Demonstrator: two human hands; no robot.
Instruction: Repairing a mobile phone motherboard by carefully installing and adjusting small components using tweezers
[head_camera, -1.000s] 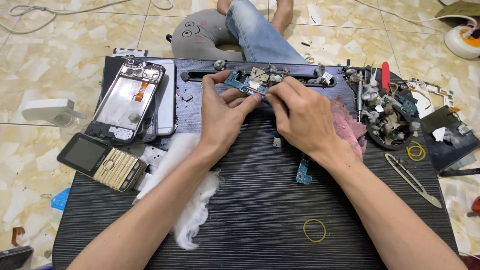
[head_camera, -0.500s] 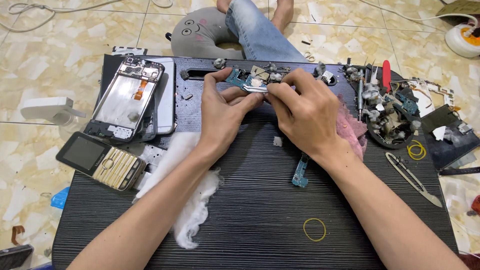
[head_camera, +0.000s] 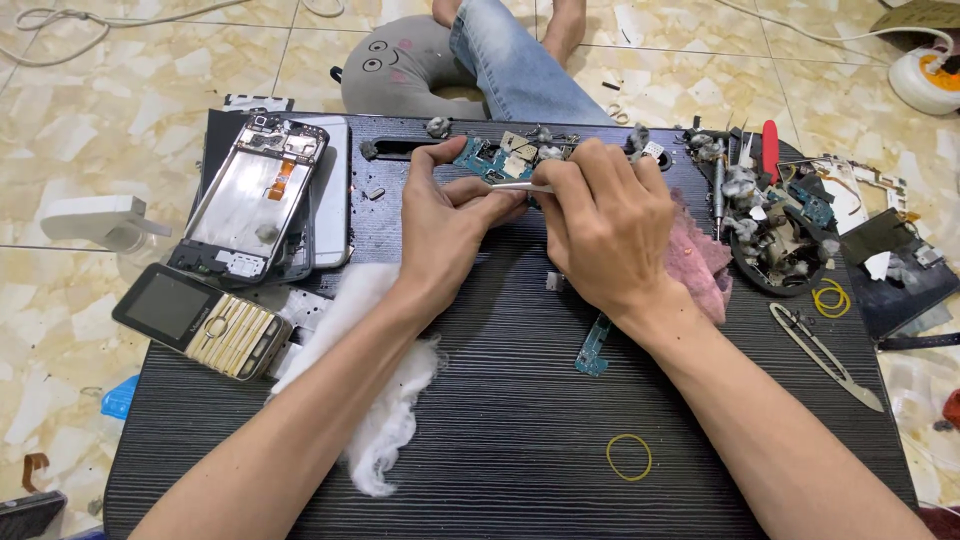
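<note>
left hand – grips circuit board | right hand – pinches tweezers

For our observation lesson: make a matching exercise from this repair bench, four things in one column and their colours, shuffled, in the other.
Things:
1. rubber band
2. cotton wool
3. circuit board
4. cloth

Colours:
A. pink
B. blue-green
C. yellow
D. white

Pairs: 1-C, 2-D, 3-B, 4-A
</note>
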